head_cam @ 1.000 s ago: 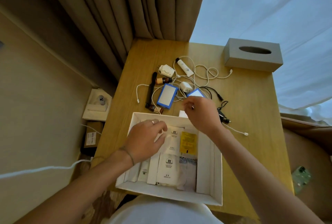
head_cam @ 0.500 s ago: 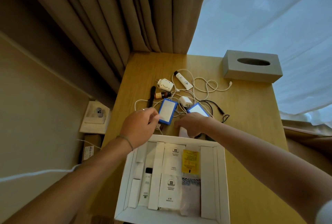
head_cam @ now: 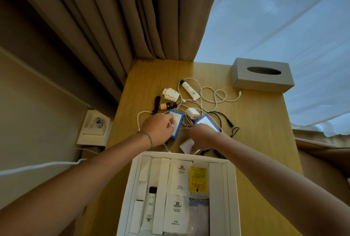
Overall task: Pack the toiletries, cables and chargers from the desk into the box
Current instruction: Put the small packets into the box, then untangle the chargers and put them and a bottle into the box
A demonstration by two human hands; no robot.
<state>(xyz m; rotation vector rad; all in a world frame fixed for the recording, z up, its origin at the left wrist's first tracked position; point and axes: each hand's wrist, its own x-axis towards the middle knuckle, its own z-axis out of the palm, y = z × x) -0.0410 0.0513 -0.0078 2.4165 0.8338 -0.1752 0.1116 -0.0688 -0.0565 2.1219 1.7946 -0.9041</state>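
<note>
Left hand: the left hand (head_cam: pixel 158 130) reaches forward past the box, knuckles up, fingers curled down onto the near end of a blue-edged card (head_cam: pixel 176 125); it seems to pinch the card's edge, with a white cable (head_cam: pixel 140 122) looping beside it.
Right hand: the right hand (head_cam: pixel 200 137) stretches forward beside it, fingers bent over a white block (head_cam: pixel 184 145) just beyond the box's far wall; I cannot tell whether they clamp it or only rest on it.
Box: the white box (head_cam: pixel 232 188) sits at the near edge of the worktop (head_cam: pixel 265 141), holding sachets and a tube.
Unpacked things: chargers, cables, a small brown bottle (head_cam: pixel 167 106) and a white tube (head_cam: pixel 190 90) lie mid-worktop.
Tissue box: the tissue box (head_cam: pixel 262 78) sits at the far right corner.
</note>
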